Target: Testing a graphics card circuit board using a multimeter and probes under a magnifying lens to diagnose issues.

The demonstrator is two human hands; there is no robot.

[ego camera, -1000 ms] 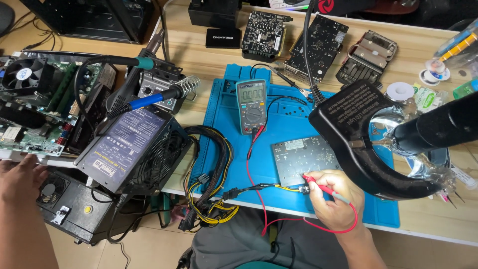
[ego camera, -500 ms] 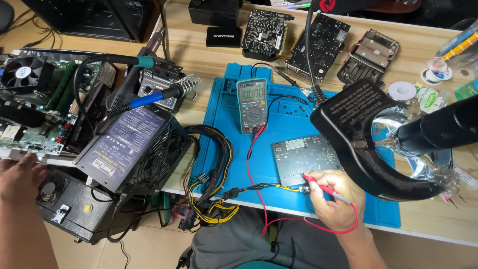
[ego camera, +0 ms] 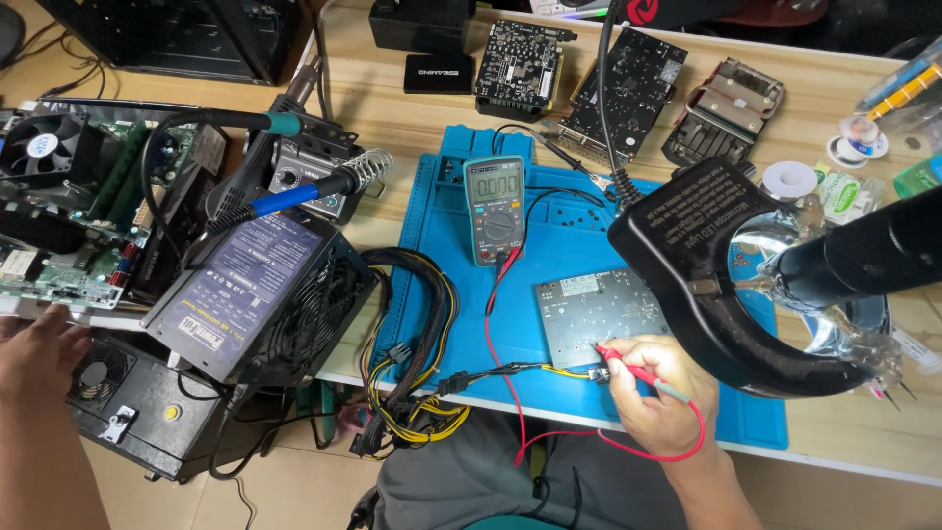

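Measurement in progress, no result evident: the right hand (ego camera: 659,397) has its fingers clenched on a red probe (ego camera: 628,364) at the circuit board (ego camera: 599,312) on the blue mat (ego camera: 549,245), multimeter (ego camera: 495,209) behind; left hand (ego camera: 39,348), fingers released, rests by the power supply (ego camera: 260,294); no containers in use.

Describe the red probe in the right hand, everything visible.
The red probe is a slim red plastic stick with a metal tip. The right hand pinches it like a pen, tilted low, tip at the front edge of the grey circuit board. Its red lead loops below the hand and runs up to the meter.
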